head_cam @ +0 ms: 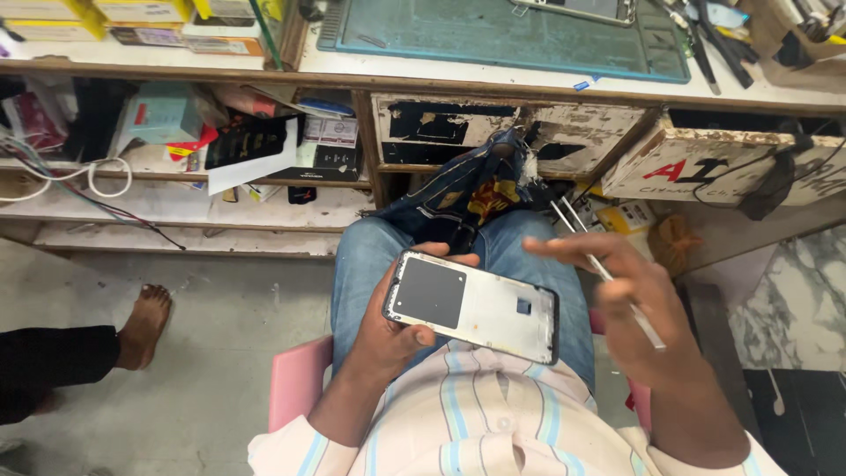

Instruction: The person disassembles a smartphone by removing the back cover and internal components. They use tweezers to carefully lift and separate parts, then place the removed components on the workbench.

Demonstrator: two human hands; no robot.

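My left hand (pixel 388 330) holds an opened phone frame (pixel 472 305) over my lap, its bare inner side up, with a dark square patch at its left end. My right hand (pixel 630 300) is just right of the frame and grips metal tweezers (pixel 602 271), whose tips point up and away toward the drawers. My fingers are spread above the frame's right end without touching it. I sit on a pink stool (pixel 298 381) in blue jeans and a striped shirt.
A workbench edge (pixel 493 88) runs across the top with a green mat (pixel 502 35) and tools. Worn drawers (pixel 511 132) stand ahead, one (pixel 705 163) pulled open at right. Cluttered shelves (pixel 194 145) lie at left. Another person's bare foot (pixel 145 322) rests on the floor at left.
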